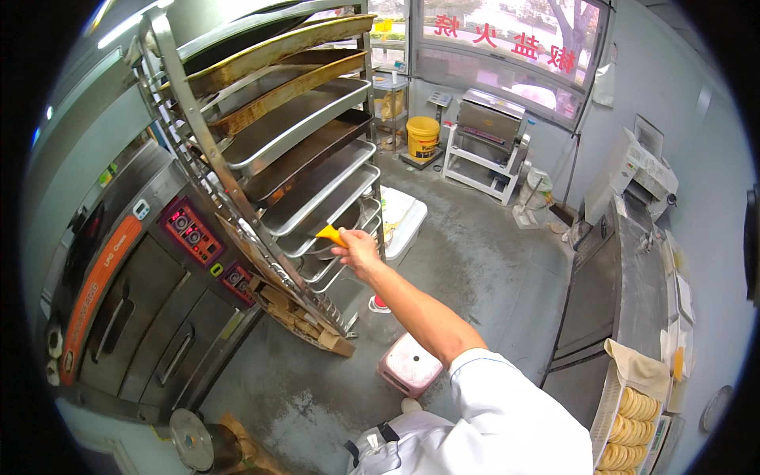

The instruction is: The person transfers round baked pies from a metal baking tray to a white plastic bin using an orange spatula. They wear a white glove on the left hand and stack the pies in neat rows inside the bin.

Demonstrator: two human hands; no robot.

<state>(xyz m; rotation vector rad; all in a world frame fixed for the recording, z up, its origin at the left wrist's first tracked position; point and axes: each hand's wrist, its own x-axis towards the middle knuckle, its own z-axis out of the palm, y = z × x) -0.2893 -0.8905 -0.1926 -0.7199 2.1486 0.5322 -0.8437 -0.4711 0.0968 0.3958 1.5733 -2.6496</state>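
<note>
My right arm stretches forward toward a tall metal tray rack (207, 131). My right hand (361, 251) is closed on a small yellow tool (329, 234) with a flared end that points left at the rack. Its exact kind is too small to make out. The tool is beside a lower silver tray (297, 241); whether it touches the tray I cannot tell. Several more trays are stacked above, among them a dark tray (313, 154) and a browned, worn tray (277, 55). My left hand is out of the picture.
A deck oven (150, 317) stands left of the rack. On the floor are a pink stool (409, 366), a white bin (408, 226) and a yellow bucket (423, 138). A steel counter (594, 277) runs along the right, near a crate (606, 396) of round pale breads.
</note>
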